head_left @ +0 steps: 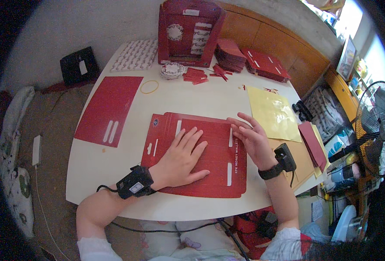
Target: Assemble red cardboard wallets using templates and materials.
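A flat red die-cut card [223, 185] with white slots, a hang hole and white lettering along its right side lies on the white table. My left hand [179, 158] rests palm down on its middle, fingers spread. My right hand [253, 141] is raised on edge at the card's upper right side, its fingers parted and slightly bent. Nothing shows in its grasp; whether its fingertips touch the card is hard to tell. A larger red sheet [99, 111] with two rounded white slots lies to the left. Beyond it sits a yellow rubber band [142, 88].
At the back stand a red display box [164, 30], a white patterned sheet [134, 54], round white labels [172, 69], red strips [194, 75] and stacked red cards [266, 65]. A yellow sheet [273, 113] lies right; a fan [377, 126] stands beyond the table. Cables hang from both wrist devices.
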Demonstrator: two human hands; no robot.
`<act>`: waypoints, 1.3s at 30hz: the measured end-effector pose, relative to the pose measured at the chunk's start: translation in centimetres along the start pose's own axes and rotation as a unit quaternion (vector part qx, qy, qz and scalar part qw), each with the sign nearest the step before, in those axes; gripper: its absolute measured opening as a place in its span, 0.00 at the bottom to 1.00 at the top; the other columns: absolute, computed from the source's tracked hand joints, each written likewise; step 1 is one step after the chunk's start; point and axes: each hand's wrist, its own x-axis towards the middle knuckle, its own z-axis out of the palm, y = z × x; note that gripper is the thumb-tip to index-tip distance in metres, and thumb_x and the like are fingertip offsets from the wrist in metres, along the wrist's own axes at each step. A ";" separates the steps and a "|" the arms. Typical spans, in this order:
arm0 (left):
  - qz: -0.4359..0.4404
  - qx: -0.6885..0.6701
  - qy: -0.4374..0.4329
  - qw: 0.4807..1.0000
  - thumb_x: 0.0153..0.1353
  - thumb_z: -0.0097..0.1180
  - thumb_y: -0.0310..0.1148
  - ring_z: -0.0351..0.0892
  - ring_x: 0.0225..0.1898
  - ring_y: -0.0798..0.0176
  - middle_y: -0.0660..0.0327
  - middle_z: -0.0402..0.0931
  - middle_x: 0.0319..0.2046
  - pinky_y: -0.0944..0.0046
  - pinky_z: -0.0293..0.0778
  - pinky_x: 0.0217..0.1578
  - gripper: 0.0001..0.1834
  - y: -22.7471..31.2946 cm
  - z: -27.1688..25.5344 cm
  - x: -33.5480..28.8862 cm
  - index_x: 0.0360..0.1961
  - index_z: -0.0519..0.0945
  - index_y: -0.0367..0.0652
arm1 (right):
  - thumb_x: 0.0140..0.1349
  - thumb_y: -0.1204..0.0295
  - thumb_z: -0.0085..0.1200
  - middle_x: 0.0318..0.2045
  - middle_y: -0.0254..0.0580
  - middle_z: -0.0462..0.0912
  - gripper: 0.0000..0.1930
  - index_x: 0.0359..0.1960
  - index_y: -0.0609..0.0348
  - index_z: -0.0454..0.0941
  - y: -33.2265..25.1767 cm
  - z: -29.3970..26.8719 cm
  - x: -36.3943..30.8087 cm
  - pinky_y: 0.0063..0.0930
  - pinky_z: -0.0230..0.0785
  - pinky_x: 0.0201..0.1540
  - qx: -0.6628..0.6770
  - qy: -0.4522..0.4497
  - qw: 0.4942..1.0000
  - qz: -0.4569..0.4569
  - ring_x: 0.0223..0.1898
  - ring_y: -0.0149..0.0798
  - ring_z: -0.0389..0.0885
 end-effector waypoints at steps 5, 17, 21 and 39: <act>0.002 0.002 0.009 1.000 0.57 0.59 0.54 0.50 0.69 0.37 0.36 0.55 0.63 0.39 0.46 0.68 0.39 0.2 -0.3 0.1 0.58 0.66 0.32 | 0.63 0.79 0.50 0.61 0.53 0.68 0.26 0.63 0.62 0.58 -0.2 0.7 -0.3 0.33 0.67 0.61 -0.006 0.011 1.000 -0.018 0.60 0.42 0.70; 0.008 0.004 0.029 1.000 0.55 0.60 0.54 0.47 0.69 0.34 0.35 0.51 0.65 0.37 0.42 0.68 0.41 0.3 -0.6 0.1 0.58 0.65 0.32 | 0.64 0.76 0.53 0.53 0.46 0.75 0.25 0.62 0.63 0.62 0.3 0.3 -0.1 0.22 0.71 0.50 -0.005 0.000 1.000 0.011 0.48 0.35 0.77; 0.013 0.007 0.034 0.999 0.54 0.61 0.55 0.45 0.70 0.33 0.35 0.50 0.65 0.37 0.39 0.69 0.42 0.3 -0.5 0.2 0.59 0.64 0.32 | 0.64 0.72 0.55 0.45 0.39 0.79 0.23 0.61 0.62 0.67 0.6 -0.1 0.0 0.19 0.69 0.40 -0.092 -0.047 0.994 0.033 0.36 0.27 0.76; -0.004 0.090 0.109 0.990 0.39 0.67 0.62 0.40 0.72 0.37 0.37 0.46 0.68 0.28 0.34 0.66 0.63 0.8 -1.6 0.5 0.66 0.53 0.26 | 0.60 0.69 0.61 0.44 0.53 0.81 0.21 0.50 0.64 0.67 -0.5 1.5 -1.4 0.33 0.73 0.49 -0.435 -0.271 0.850 -0.125 0.48 0.45 0.81</act>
